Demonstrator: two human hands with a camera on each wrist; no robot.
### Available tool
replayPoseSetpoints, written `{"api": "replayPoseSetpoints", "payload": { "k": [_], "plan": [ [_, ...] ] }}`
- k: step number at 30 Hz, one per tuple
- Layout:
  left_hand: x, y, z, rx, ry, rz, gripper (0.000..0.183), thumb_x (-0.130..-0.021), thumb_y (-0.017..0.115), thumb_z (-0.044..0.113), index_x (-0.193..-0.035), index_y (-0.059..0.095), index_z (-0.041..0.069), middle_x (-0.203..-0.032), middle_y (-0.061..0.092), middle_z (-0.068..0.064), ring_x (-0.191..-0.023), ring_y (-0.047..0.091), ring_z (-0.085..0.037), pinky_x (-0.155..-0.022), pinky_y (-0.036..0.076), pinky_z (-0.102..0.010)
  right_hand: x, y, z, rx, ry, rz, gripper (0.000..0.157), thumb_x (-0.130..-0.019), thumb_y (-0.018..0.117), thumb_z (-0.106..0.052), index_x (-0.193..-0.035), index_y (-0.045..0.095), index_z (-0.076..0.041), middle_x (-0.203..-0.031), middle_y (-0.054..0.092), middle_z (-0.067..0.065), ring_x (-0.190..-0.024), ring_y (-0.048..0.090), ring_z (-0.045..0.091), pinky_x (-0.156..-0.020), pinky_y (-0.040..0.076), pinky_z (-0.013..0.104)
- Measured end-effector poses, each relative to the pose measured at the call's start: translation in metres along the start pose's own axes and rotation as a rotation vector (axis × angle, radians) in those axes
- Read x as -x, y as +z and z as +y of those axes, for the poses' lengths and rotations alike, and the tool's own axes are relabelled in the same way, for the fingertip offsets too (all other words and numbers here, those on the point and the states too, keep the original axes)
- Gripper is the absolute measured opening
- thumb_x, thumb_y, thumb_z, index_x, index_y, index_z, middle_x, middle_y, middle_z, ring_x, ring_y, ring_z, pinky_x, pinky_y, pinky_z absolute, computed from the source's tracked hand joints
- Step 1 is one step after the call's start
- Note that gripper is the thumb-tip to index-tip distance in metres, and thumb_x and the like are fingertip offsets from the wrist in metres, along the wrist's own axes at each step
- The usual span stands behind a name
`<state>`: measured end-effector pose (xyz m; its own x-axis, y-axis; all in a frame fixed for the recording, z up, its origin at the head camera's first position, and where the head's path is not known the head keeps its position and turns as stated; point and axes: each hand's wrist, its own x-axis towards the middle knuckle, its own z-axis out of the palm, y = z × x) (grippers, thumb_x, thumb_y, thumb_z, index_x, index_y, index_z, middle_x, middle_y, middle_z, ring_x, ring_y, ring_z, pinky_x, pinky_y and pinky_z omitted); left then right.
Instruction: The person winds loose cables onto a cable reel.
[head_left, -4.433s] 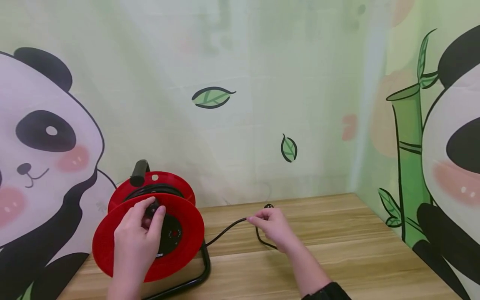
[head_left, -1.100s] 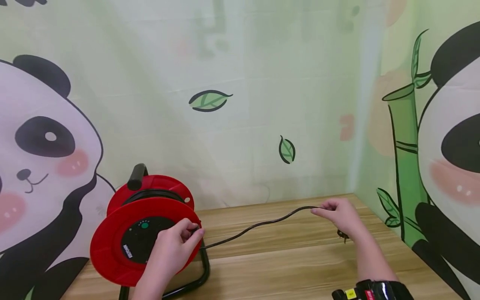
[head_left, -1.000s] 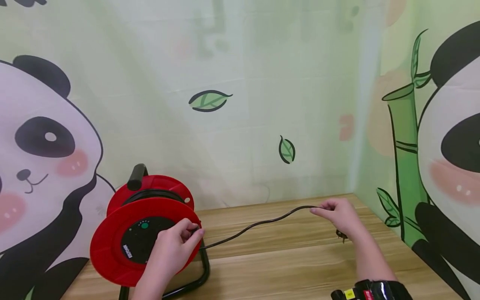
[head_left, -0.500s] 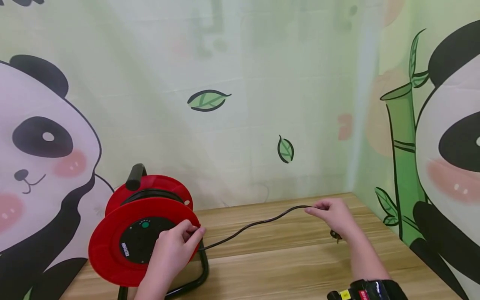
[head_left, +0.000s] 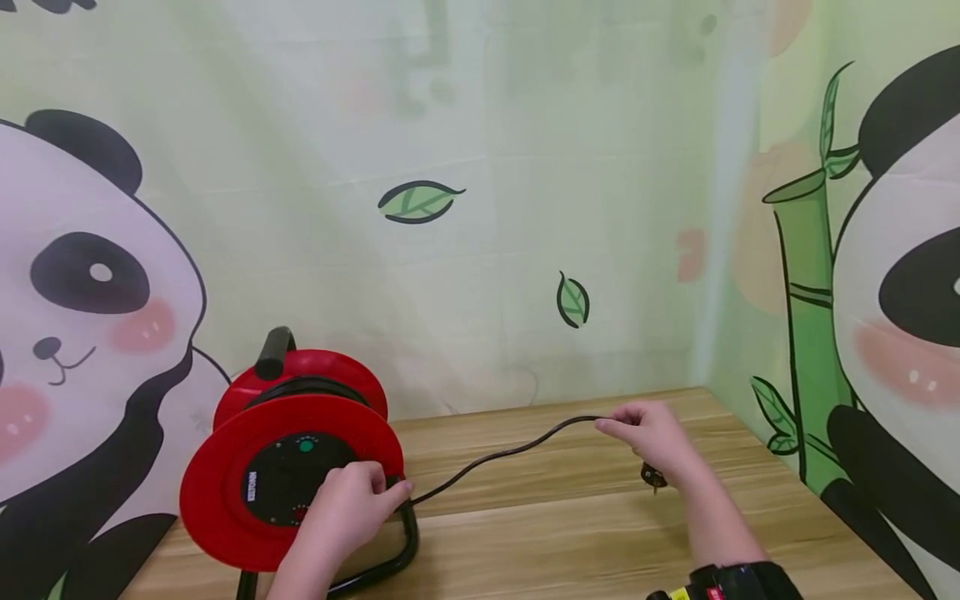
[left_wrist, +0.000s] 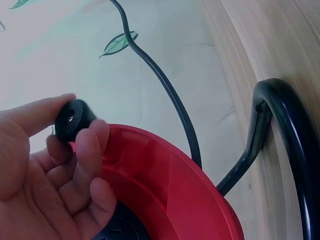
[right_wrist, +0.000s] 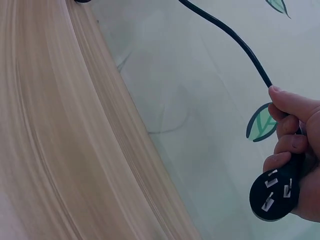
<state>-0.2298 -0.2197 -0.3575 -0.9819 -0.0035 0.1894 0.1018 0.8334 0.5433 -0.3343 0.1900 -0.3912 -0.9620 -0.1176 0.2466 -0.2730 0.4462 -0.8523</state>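
A red cable reel (head_left: 217, 508) with a black centre stands at the left of the table. At the lower right of its front disc my left hand (head_left: 348, 504) pinches a round black knob (left_wrist: 75, 120), best seen in the left wrist view. From the reel a black power cable (head_left: 491, 457) runs rightward, slightly curved, to my right hand (head_left: 652, 437). Thumb and fingers of that hand hold the cable above the table. Below them hangs the three-pin plug (right_wrist: 272, 195), its flat pins showing in the right wrist view.
The wooden table (head_left: 555, 542) stretches right from the reel to a printed panda backdrop (head_left: 480, 275). A black tube frame (head_left: 408, 542) supports the reel, and a black handle (head_left: 275, 353) rises at its top. More cable (head_left: 307, 387) lies wound between the discs.
Since the earliest frame, my left hand has swung from the disc's upper part to its lower right, and the disc has turned. My right hand moved right with the cable, then slightly back left.
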Motion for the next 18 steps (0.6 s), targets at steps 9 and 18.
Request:
{"api": "replayPoseSetpoints", "payload": {
  "k": [9, 18],
  "plan": [
    [-0.002, -0.001, -0.014, 0.027, -0.051, -0.202, 0.039, -0.091, 0.075, 0.03, -0.06, 0.059, 0.011, -0.053, 0.058, -0.004, -0.048, 0.049, -0.018, -0.053, 0.038, -0.031, -0.003, 0.02, -0.006, -0.006, -0.038, -0.03, 0.022, -0.092, 0.077, -0.031, -0.092, 0.076, -0.009, -0.074, 0.054, 0.003, -0.069, 0.046, 0.021, -0.06, 0.039, 0.033],
    [0.001, -0.003, -0.031, 0.002, -0.084, -0.325, 0.035, -0.088, 0.077, 0.026, -0.061, 0.061, 0.008, -0.054, 0.062, -0.005, -0.05, 0.057, -0.019, -0.056, 0.04, -0.031, -0.002, 0.044, -0.015, -0.02, -0.061, -0.075, 0.016, -0.093, 0.076, -0.025, -0.091, 0.076, -0.01, -0.077, 0.059, 0.006, -0.073, 0.047, 0.019, -0.063, 0.039, 0.032]
  ]
}}
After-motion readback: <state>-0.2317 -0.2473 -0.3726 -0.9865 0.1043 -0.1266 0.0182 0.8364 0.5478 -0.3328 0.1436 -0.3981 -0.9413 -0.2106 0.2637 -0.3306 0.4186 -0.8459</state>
